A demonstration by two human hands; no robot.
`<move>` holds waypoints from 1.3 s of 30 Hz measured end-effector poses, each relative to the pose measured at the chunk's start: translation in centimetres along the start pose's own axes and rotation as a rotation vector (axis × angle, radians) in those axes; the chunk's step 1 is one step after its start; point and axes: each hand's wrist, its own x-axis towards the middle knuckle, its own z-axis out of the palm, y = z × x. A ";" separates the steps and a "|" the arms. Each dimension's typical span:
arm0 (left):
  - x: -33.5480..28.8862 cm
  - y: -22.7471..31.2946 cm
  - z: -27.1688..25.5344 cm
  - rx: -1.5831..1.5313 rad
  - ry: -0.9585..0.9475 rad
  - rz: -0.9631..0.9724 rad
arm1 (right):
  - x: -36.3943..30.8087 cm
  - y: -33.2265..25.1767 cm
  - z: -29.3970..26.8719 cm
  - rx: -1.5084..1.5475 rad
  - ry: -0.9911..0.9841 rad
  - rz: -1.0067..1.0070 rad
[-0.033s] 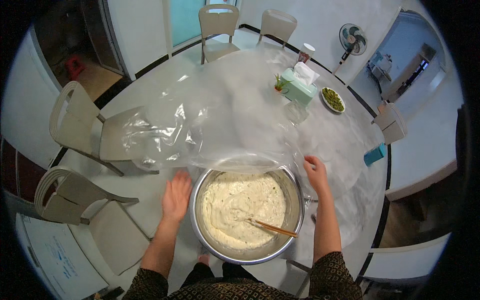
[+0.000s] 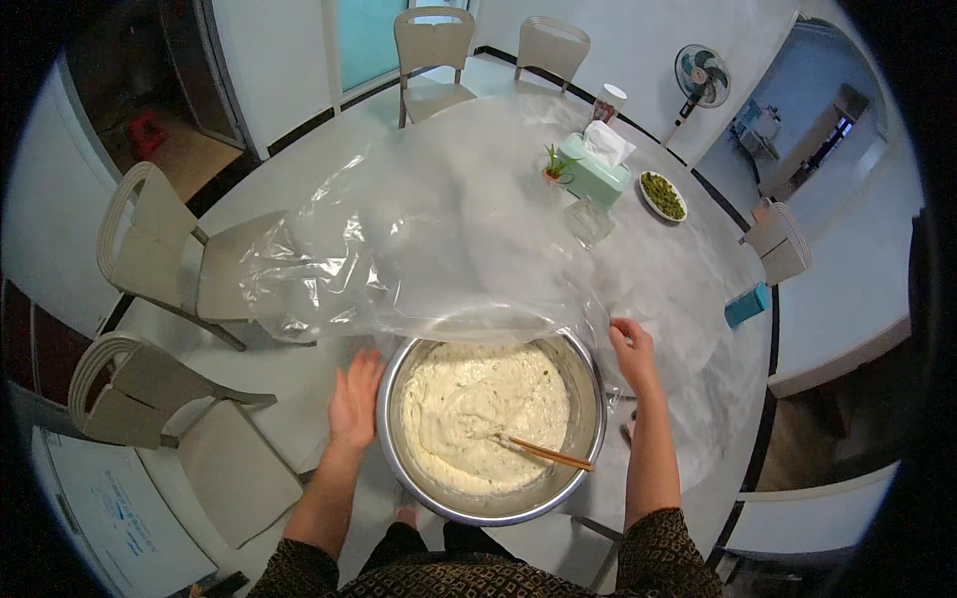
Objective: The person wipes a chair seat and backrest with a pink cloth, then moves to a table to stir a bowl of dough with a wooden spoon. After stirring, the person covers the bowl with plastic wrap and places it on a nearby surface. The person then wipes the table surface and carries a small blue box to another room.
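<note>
A large steel bowl [image 2: 588, 439] of pale batter with green flecks stands at the near edge of the round white table [image 2: 299, 379]. A pair of wooden chopsticks [image 2: 548, 455] lies in the batter, leaning toward the right rim. A big clear plastic sheet [image 2: 429, 229] is spread over the table beyond the bowl, and its near edge hangs over the bowl's far rim. My left hand [image 2: 356, 399] lies flat and open against the bowl's left side. My right hand [image 2: 633, 351] is at the right rim, fingers pinched on the sheet's edge.
On the far right of the table stand a green tissue box [image 2: 595, 174], a small potted plant [image 2: 554, 167], a plate of green food [image 2: 662, 195] and a cup [image 2: 606, 102]. A blue object [image 2: 747, 304] sits at the right edge. Chairs [image 2: 150, 244] ring the table; a fan [image 2: 701, 77] stands behind.
</note>
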 end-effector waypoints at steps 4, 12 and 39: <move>-3.5 -3.0 -0.5 -0.089 0.042 -0.223 | -5.8 1.1 -1.1 0.337 -0.014 0.292; -4.7 -6.0 -0.1 -0.064 0.197 -0.300 | -14.0 7.2 2.9 0.929 0.106 0.487; 3.6 4.0 0.7 0.353 0.185 0.267 | -1.3 -1.9 0.8 0.219 0.126 0.014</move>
